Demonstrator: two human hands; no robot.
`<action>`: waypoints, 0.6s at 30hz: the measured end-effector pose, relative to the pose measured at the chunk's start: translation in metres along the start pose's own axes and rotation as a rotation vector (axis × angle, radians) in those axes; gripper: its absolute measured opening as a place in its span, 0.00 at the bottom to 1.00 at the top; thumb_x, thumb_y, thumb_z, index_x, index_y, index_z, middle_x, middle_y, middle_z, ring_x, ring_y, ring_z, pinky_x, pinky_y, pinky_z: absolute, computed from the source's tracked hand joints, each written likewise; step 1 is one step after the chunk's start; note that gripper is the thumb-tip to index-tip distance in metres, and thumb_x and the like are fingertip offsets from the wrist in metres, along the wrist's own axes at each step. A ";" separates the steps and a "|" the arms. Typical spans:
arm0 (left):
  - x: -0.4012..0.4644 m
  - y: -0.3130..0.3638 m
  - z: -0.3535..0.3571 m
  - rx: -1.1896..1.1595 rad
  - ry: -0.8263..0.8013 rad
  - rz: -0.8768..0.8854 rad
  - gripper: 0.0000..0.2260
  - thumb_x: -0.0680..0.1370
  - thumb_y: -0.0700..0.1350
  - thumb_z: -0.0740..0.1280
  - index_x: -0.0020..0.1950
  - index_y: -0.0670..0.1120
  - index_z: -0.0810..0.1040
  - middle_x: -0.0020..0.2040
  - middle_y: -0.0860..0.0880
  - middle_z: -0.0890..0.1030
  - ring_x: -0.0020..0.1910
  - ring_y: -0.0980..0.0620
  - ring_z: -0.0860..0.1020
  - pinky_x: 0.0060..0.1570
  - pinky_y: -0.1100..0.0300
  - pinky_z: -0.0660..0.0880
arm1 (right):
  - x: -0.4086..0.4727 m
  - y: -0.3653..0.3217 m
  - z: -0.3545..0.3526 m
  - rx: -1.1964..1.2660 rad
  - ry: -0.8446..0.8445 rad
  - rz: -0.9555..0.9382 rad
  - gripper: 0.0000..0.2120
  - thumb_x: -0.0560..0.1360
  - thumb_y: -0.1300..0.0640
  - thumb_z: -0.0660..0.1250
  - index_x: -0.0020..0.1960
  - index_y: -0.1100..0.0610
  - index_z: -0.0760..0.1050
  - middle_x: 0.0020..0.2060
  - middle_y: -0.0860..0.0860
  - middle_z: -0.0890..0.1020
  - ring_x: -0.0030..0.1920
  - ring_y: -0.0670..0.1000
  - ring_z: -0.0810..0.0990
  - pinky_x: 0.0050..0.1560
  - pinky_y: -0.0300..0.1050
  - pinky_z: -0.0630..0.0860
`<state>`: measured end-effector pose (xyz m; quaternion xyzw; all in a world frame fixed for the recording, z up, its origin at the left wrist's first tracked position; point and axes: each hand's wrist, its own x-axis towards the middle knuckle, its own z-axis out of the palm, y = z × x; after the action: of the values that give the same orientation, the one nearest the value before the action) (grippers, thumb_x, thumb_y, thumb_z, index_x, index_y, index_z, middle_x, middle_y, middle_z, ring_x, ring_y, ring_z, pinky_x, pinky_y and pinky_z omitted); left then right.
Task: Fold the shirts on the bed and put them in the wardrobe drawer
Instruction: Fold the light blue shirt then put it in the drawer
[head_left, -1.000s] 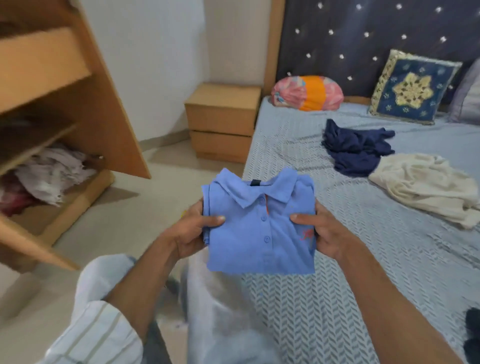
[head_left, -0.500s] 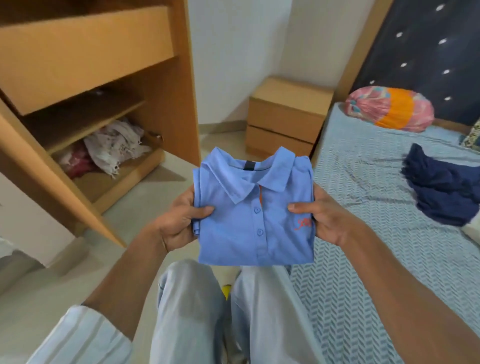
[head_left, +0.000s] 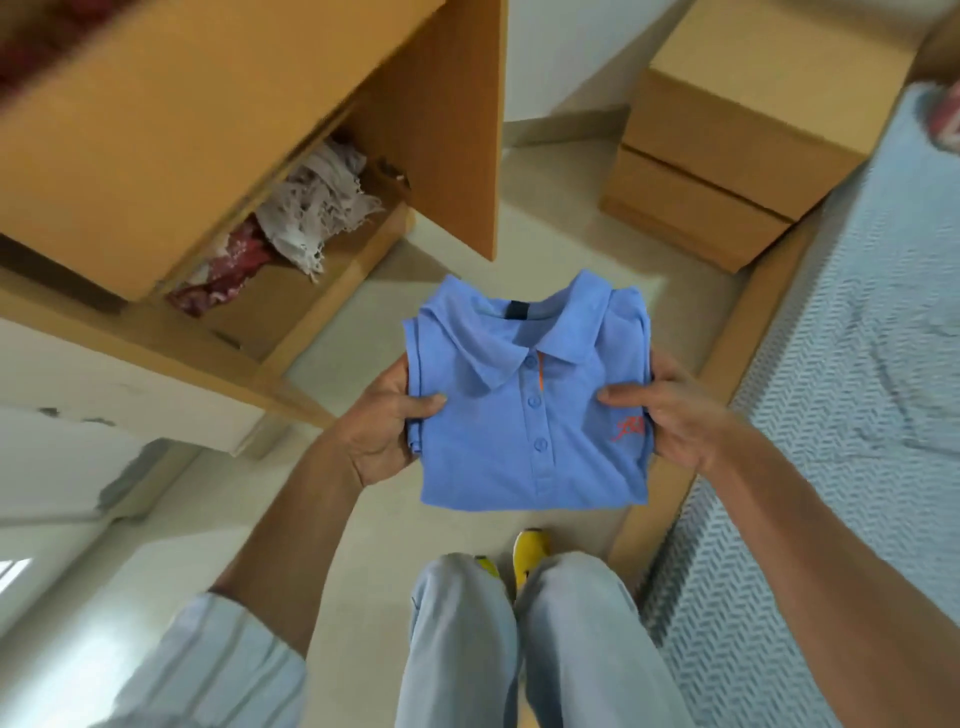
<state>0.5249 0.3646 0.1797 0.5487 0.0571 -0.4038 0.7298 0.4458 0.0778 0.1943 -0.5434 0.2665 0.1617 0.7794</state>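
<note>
Head view, one moment. Folded blue polo shirt (head_left: 530, 415): collar up, buttons facing the camera, held in the air over the floor (head_left: 545, 228), between wardrobe and bed. Left hand (head_left: 384, 421): grips the shirt's left edge, thumb on top, fingers beneath. Right hand (head_left: 670, 410): grips the right edge the same way. Wardrobe drawer (head_left: 171, 119): pulled out, upper left. Lower compartment: crumpled white cloth (head_left: 317, 208) beside red cloth (head_left: 228, 270). Bedside cabinet (head_left: 727, 135): upper right. Bed (head_left: 857, 364): right edge, patterned sheet.

Blue polo shirt (head_left: 530, 415), yellow shoes (head_left: 530, 551), grey herringbone bedsheet (head_left: 831, 415).
</note>
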 end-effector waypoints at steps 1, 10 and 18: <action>-0.013 0.021 0.006 0.000 0.017 -0.013 0.24 0.78 0.31 0.62 0.69 0.53 0.73 0.58 0.48 0.85 0.53 0.45 0.84 0.47 0.47 0.83 | -0.010 -0.019 0.009 0.012 0.001 0.017 0.34 0.67 0.69 0.72 0.72 0.57 0.71 0.60 0.58 0.83 0.57 0.62 0.83 0.51 0.60 0.83; -0.132 0.206 0.080 -0.044 0.120 0.002 0.26 0.72 0.34 0.70 0.67 0.53 0.76 0.60 0.44 0.83 0.58 0.40 0.81 0.63 0.34 0.71 | -0.110 -0.208 0.089 -0.028 -0.130 -0.013 0.29 0.72 0.76 0.66 0.67 0.53 0.74 0.56 0.56 0.85 0.53 0.59 0.85 0.45 0.52 0.83; -0.164 0.298 0.085 -0.079 0.273 0.101 0.19 0.69 0.36 0.75 0.56 0.53 0.84 0.59 0.35 0.79 0.54 0.36 0.76 0.51 0.44 0.75 | -0.091 -0.313 0.151 -0.147 -0.314 -0.026 0.29 0.71 0.76 0.67 0.69 0.57 0.72 0.59 0.60 0.83 0.57 0.61 0.83 0.51 0.57 0.83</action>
<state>0.5790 0.4006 0.5239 0.5717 0.1439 -0.2853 0.7557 0.5778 0.1101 0.5266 -0.5703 0.1219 0.2538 0.7717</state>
